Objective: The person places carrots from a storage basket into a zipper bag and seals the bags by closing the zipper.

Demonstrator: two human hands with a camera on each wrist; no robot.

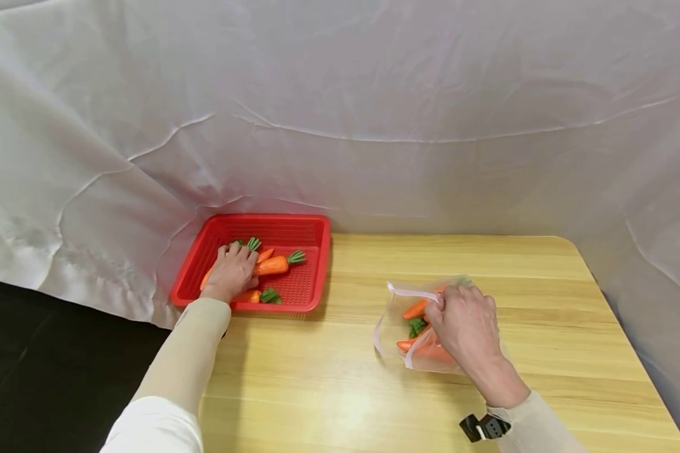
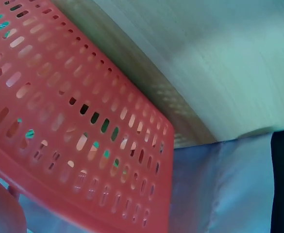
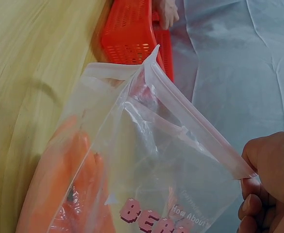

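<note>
Toy carrots [image 1: 272,265] are lying in the red perforated basket [image 1: 311,226] at the left back corner of the wooden table [image 1: 544,302]. The left hand [image 1: 231,270] is resting on them, fingers bent over one carrot; I cannot tell if it is really grasping it. The right hand [image 1: 464,321] is pinching the upper edge of a clear zip bag [image 1: 393,314], holding its mouth open toward the basket. Some carrots are already lying inside the bag, which is sitting on the table well apart from the basket.
</note>
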